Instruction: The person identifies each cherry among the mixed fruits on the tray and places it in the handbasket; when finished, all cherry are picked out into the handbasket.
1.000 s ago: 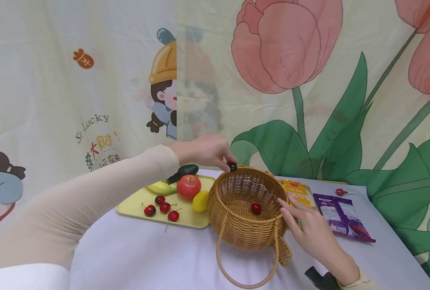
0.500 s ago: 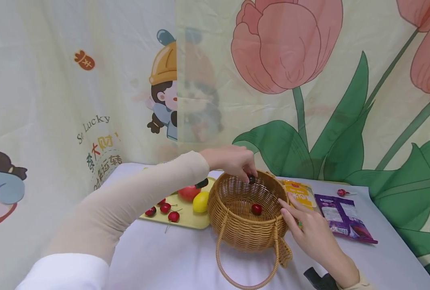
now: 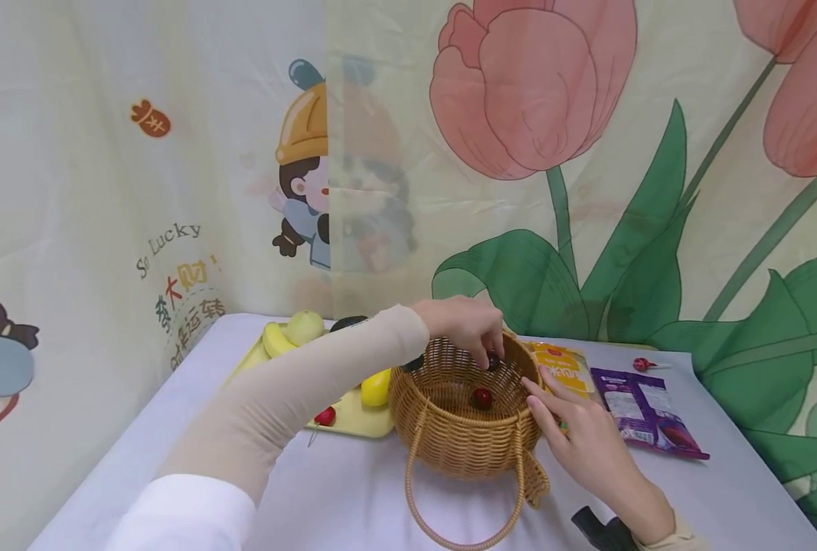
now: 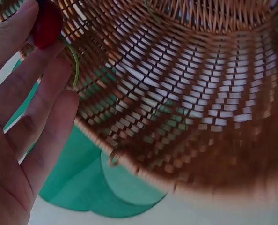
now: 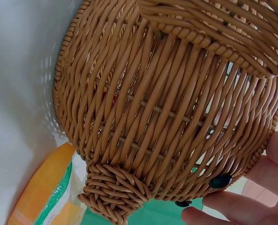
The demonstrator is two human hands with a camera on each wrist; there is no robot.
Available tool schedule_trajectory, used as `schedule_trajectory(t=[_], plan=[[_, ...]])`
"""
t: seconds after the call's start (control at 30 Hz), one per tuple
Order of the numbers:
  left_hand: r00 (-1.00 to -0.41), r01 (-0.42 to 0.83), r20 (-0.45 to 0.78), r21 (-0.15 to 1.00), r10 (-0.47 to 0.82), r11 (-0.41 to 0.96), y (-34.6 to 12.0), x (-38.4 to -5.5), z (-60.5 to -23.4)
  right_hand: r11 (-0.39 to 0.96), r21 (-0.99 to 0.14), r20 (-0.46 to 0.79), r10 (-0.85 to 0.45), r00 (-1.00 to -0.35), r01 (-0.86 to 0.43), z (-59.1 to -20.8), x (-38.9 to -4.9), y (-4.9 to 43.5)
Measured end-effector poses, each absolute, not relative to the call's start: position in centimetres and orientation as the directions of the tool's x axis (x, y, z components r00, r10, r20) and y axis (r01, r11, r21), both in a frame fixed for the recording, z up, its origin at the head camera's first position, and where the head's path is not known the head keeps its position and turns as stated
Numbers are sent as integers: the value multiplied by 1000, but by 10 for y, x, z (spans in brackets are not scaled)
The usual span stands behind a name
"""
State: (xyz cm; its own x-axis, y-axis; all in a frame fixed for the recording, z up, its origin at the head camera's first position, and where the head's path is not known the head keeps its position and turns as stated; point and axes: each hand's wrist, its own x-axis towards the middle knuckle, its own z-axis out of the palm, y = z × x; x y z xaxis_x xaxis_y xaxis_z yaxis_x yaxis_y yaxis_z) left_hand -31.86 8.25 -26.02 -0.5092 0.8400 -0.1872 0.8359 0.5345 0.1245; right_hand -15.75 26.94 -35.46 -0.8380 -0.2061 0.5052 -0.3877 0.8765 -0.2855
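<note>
Currently left hand [image 3: 465, 321] pinches cherry [image 4: 47, 24] between fingers [image 4: 26, 75] inside wicker basket [image 3: 459, 444]; right hand [image 3: 590, 442], fingers slightly spread, touches basket.

White-covered table [image 3: 353, 490], wicker basket [image 3: 459, 450], yellow tray [image 3: 363, 423], orange packet [image 3: 563, 366], purple packet [image 3: 649, 413], what looks like a lollipop [image 3: 642, 364]

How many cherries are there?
3 that I can see: one cherry pinched in the left hand, a second cherry inside the basket, and a third cherry on the yellow tray. More may be hidden behind the sleeve.
</note>
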Motion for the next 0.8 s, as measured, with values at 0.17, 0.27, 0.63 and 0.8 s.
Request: schedule_trajectory(t=[0.17, 0.27, 0.63, 0.8], plan=[[-489, 851, -172, 122, 855, 511, 89, -326, -274, 878, -290, 494, -203, -845, -381, -356, -157, 268], [-467, 863, -163, 130, 869, 488, 91, -326, -282, 878, -285, 500, -205, -842, -384, -357, -157, 268], [-430, 884, -168, 125, 887, 451, 96, -327, -308, 883, -258, 525, -213, -824, -392, -356, -157, 267], [-424, 887, -163, 125, 891, 445, 97, -326, -309, 884, -270, 514, -204, -833, -383, -355, -156, 268]])
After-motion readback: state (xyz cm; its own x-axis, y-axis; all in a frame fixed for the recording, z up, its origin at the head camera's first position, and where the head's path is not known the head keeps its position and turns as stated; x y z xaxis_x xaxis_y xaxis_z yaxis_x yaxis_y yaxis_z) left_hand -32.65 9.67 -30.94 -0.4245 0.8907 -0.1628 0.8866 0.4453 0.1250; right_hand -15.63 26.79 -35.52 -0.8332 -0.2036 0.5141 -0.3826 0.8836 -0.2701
